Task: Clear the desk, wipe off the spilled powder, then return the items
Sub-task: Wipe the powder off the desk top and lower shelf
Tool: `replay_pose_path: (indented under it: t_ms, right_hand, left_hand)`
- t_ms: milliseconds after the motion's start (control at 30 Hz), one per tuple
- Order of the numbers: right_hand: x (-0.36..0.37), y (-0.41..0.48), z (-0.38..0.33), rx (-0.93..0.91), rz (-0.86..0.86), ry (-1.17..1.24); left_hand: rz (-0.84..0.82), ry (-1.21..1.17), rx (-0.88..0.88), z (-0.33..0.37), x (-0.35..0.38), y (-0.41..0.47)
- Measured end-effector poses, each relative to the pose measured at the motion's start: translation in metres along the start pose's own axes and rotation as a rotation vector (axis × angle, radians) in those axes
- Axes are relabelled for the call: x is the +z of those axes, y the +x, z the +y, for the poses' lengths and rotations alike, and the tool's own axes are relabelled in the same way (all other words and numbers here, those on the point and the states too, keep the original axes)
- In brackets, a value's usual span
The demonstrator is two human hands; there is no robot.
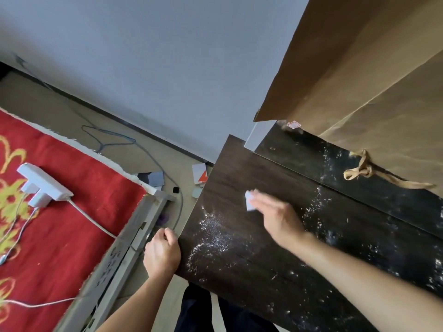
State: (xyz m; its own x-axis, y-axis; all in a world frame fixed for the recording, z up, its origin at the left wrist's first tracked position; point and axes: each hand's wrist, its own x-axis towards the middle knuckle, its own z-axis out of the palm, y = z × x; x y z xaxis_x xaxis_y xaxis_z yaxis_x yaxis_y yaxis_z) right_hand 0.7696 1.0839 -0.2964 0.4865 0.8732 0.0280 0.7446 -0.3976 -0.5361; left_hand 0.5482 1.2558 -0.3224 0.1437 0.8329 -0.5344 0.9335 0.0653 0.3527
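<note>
A dark wooden desk [275,271] fills the right half of the view, with white spilled powder [211,233] scattered near its left edge and more specks further right. My right hand [275,216] lies flat with straight fingers on a small white tissue [248,200], pressing it onto the desk top. My left hand [161,254] is curled at the desk's left edge beside the powder; whether it holds something is hidden.
A large brown paper bag [359,92] with a twine handle stands on the desk's far right. Left of the desk is a bed with a red patterned cover [60,224], a white power strip [43,185] and cables. Small items lie on the floor [167,178].
</note>
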Motion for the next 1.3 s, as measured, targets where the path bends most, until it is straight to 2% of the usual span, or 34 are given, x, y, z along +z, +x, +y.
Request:
replay_pose_path:
  t_ms: [67,133,200,267,367,433,500,600,700,800,967,1067,1233,1300]
  right_hand:
    - [-0.001,0.042,0.014,0.179,0.119,-0.055]
    - [0.011,0.078,0.006,0.195,0.136,-0.077]
    - [0.03,0.096,-0.016,0.101,0.075,-0.084]
    - [0.043,0.09,-0.035,-0.072,-0.015,-0.084]
    - [0.04,0.044,-0.041,-0.331,-0.184,-0.078]
    - [0.027,0.011,-0.032,-0.372,-0.24,-0.043]
    - [0.007,0.0,-0.016,-0.249,-0.114,-0.015]
    - [-0.019,0.015,0.013,0.088,0.1,-0.128]
    - [-0.026,0.028,0.027,0.297,0.141,-0.228]
    - [-0.017,0.029,0.02,0.341,0.158,-0.319]
    - [0.005,0.019,-0.013,0.51,0.209,-0.208]
    - [0.029,-0.034,-0.051,0.482,0.197,-0.129]
    - [0.043,-0.131,-0.137,0.543,-0.02,0.09]
    - [0.03,-0.121,-0.132,0.571,0.041,0.101]
  left_hand:
    - [0.015,-0.006,0.018,0.001,0.0,-0.002]
    - [0.036,-0.012,0.027,0.001,0.0,-0.002]
    - [0.05,-0.006,0.023,0.0,0.0,-0.002]
    - [0.057,0.001,0.014,-0.001,0.001,0.0]
    - [0.046,0.003,0.013,-0.001,0.0,-0.001]
    - [0.041,-0.004,0.014,-0.001,0.0,-0.002]
    - [0.02,-0.009,0.019,0.001,-0.002,-0.002]
    - [-0.05,0.007,0.035,-0.001,-0.004,0.0]
    - [-0.18,0.019,0.126,0.003,-0.008,0.012]
    - [-0.281,-0.037,0.312,0.041,-0.017,0.038]
    - [-0.434,0.059,0.572,0.131,-0.004,0.069]
    - [-0.465,0.134,0.632,0.143,0.013,0.072]
    - [-0.426,0.148,0.66,0.136,0.017,0.074]
    - [-0.413,0.161,0.684,0.137,0.017,0.073]
